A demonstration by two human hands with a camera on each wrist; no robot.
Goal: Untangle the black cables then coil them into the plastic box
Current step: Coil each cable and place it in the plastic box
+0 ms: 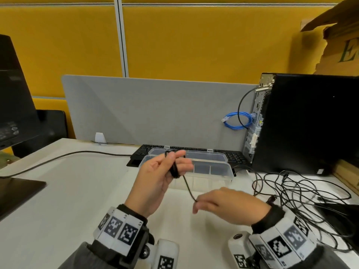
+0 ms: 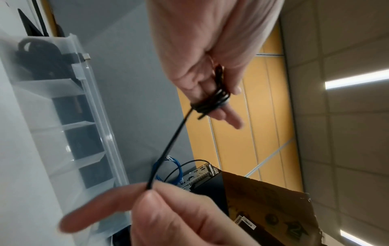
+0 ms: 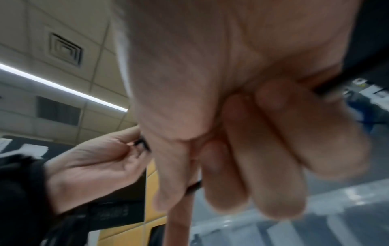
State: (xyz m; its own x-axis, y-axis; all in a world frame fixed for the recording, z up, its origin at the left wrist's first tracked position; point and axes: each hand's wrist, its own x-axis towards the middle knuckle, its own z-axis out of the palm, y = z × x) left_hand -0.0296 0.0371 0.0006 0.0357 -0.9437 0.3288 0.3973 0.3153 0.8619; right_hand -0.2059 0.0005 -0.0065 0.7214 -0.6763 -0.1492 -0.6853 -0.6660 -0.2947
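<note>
My left hand [image 1: 171, 167] is raised above the desk with a thin black cable [image 1: 175, 168] wound in several turns round two of its fingers [image 2: 228, 116]. The thumb presses the coil [image 2: 212, 104]. From the coil a taut strand [image 2: 170, 146] runs down to my right hand [image 1: 221, 202], which pinches it between thumb and fingers [image 3: 193, 185]. Behind my hands stands the clear plastic box [image 1: 221, 176] with its lid open and dividers inside [image 2: 80, 126]. A tangle of loose black cables [image 1: 303, 193] lies on the desk at the right.
A black keyboard [image 1: 235, 157] lies behind the box, and a black computer tower [image 1: 310, 123] with a blue network cable [image 1: 236, 121] stands at the right. A monitor base [image 1: 17, 191] sits at the left. A grey divider panel [image 1: 155, 109] closes the back.
</note>
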